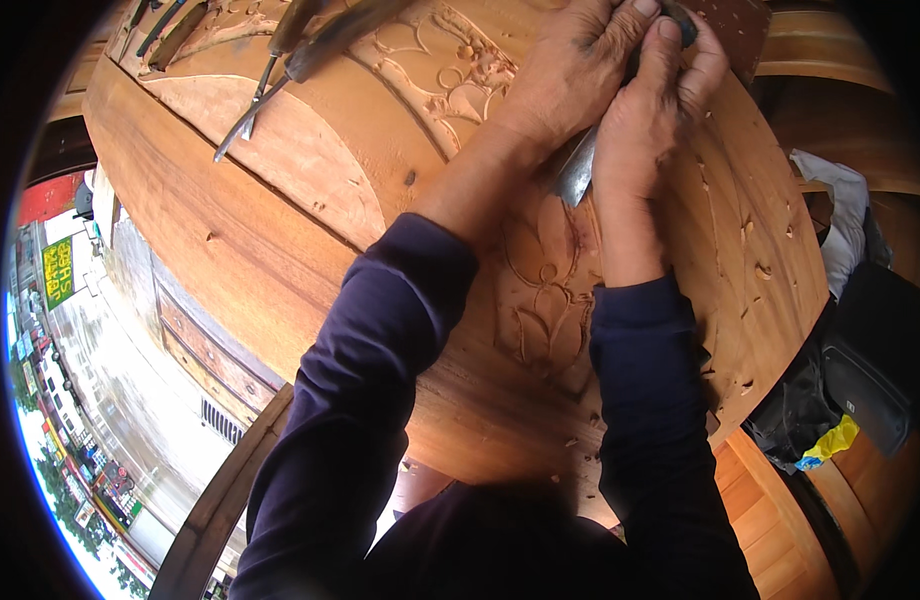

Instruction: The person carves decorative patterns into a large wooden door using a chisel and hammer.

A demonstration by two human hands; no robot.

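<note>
Both of my hands are together at the upper right of centre, over a carved wooden panel (620,400). They close round a wood chisel (577,175). Its wide steel blade comes out below my fingers, pointing back toward me, and the dark end of its handle shows beyond them. My left hand (575,75) overlaps the handle from the left. Wrapped round the tool from the right is my right hand (645,125). Much of the handle is hidden by the fingers. Beneath the blade, flower and leaf outlines (550,300) are cut into the wood, with small shavings about.
Several more carving tools (300,65) with wooden handles lie at the upper left. Wood chips (763,272) are scattered on the right side. Beyond the right edge are a black bag (875,350) and a grey cloth (845,210). A street (120,400) shows at lower left.
</note>
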